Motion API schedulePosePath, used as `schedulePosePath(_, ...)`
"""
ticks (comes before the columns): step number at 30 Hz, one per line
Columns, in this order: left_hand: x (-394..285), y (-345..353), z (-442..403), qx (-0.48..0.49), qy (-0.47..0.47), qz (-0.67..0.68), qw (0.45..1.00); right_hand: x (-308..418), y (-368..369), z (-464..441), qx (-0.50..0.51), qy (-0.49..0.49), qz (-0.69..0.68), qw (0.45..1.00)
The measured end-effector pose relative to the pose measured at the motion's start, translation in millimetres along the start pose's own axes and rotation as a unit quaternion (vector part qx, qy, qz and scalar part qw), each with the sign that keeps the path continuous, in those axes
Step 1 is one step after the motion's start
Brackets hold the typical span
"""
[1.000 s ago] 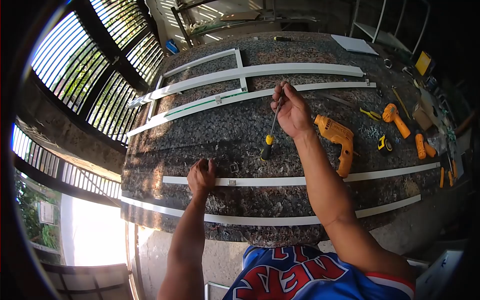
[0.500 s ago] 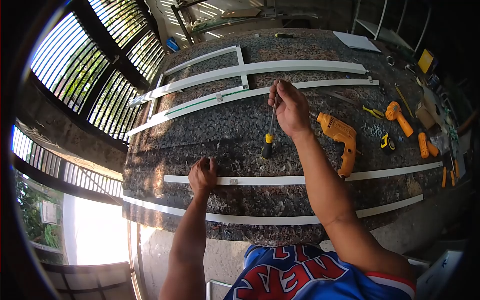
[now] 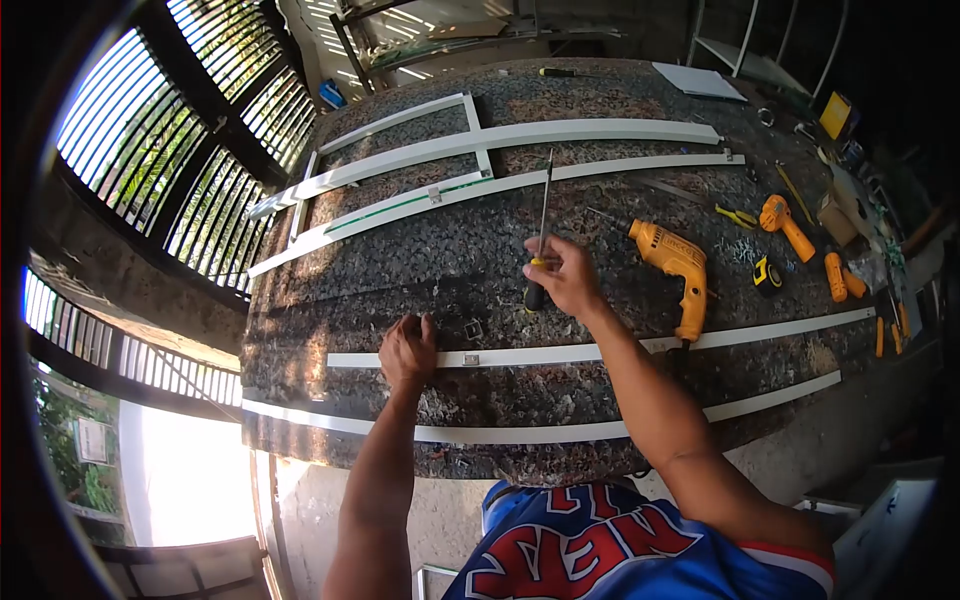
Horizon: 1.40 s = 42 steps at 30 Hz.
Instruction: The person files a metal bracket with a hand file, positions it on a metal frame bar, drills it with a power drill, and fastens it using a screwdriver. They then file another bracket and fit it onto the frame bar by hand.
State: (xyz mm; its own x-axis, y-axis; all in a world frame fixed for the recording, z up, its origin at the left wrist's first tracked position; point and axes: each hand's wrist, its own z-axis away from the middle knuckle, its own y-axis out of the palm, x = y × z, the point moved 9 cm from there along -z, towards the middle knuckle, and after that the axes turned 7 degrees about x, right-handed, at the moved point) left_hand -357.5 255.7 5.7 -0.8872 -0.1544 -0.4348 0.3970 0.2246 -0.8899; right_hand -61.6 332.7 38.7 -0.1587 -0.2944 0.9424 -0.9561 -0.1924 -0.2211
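My right hand is closed on a screwdriver with a black and yellow handle. It pinches near the top of the handle, and the long metal shaft points away toward the far side. My left hand rests on a white metal bar near its left end, fingers curled over it. To the right of that hand a small metal bracket sits on the bar. Another small square piece lies just beyond the bar.
A second white bar lies along the near edge of the worktable. Farther back is a white frame. At right are an orange drill, yellow-handled pliers, loose screws, a tape measure and an orange cordless tool.
My right hand has slid from the screwdriver's shaft tip down to its handle, coming closer to me. My left hand stays on the white bar.
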Motion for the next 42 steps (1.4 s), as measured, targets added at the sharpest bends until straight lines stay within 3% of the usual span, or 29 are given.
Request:
schedulePosePath(3, 1.0, 0.9, 0.2, 0.015, 0.001, 0.010, 1.000, -28.0, 13.4, 20.9, -0.012, 0.062, 0.043, 0.997)
schedulePosePath(8, 2.4, 0.7, -0.4, 0.040, 0.002, 0.009, 0.999, -11.2, 12.7, 35.3, -0.022, 0.136, 0.017, 0.990)
schedulePosePath(13, 11.8, 2.7, -0.7, 0.054, 0.100, 0.149, 0.982, 52.1, -8.2, 71.2, -0.010, 0.133, 0.035, 0.990)
schedulePosePath(16, 17.6, -1.2, -3.3, 0.078, 0.170, 0.314, 0.931, 83.1, -23.1, 101.7, -0.074, 0.064, 0.029, 0.995)
schedulePosePath(17, 22.9, -1.5, -3.0, 0.116, 0.153, 0.358, 0.914, 87.8, -25.6, 114.1, -0.095, 0.090, 0.028, 0.991)
schedulePosePath(19, 22.7, -9.8, -3.2, 0.097, 0.154, 0.398, 0.899, 106.8, -28.9, 137.0, -0.141, 0.138, 0.026, 0.980)
schedulePosePath(21, 19.4, -15.5, -3.9, 0.100, 0.158, 0.423, 0.886, 120.8, -32.8, 150.7, -0.127, 0.134, 0.061, 0.981)
schedulePosePath(24, 13.4, -14.4, -8.5, 0.071, 0.212, 0.412, 0.884, 153.0, -46.0, 160.2, -0.140, 0.123, 0.139, 0.973)
schedulePosePath(27, 4.0, -15.7, -7.0, 0.132, 0.202, 0.400, 0.884, 205.3, -51.2, 154.1, -0.174, 0.050, 0.262, 0.948)
schedulePosePath(30, -0.1, -2.4, 2.9, 0.176, 0.250, 0.393, 0.867, 235.3, -41.1, 138.4, -0.170, -0.005, 0.232, 0.958)
schedulePosePath(33, -22.4, -10.8, 24.3, 0.165, 0.377, 0.278, 0.868, 261.9, -16.2, 120.9, -0.160, -0.075, 0.233, 0.956)
schedulePosePath(38, -27.3, 15.7, 33.2, 0.244, 0.321, 0.140, 0.904, 289.4, 36.7, 86.2, -0.076, -0.190, 0.273, 0.940)
schedulePosePath(42, -30.0, 11.4, 38.8, 0.237, 0.338, 0.134, 0.901, 284.7, 71.8, 68.7, -0.029, -0.178, 0.381, 0.907)
